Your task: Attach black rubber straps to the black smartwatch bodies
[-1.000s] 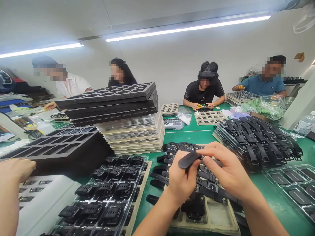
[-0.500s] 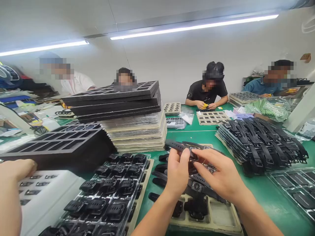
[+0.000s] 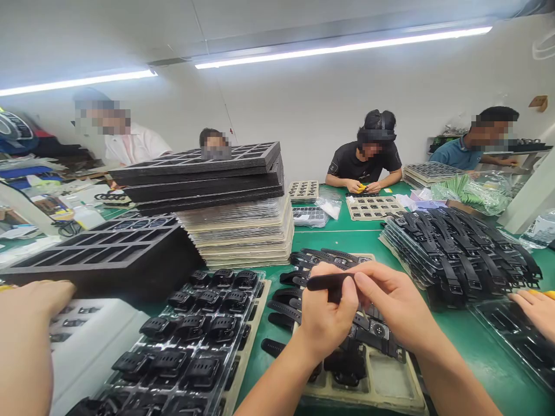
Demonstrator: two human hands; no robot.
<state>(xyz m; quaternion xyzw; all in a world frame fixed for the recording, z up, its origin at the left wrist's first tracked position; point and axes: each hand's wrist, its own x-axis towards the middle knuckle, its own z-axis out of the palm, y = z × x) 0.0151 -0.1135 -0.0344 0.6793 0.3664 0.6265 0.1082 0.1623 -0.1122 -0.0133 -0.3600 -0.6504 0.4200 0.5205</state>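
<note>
Swung level since half a second ago, one black strap (image 3: 327, 281) sits gripped in the left hand (image 3: 327, 318), the right hand (image 3: 392, 294) pinching its end, above one beige tray (image 3: 392, 375) by the near edge of the worktop (image 3: 347, 240).

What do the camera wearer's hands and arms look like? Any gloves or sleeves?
The left hand and right hand are bare, with no gloves. The left forearm and right forearm show no sleeves, watch or bracelet where we can see them. No rings show, though parts of the hands are hidden.
</note>
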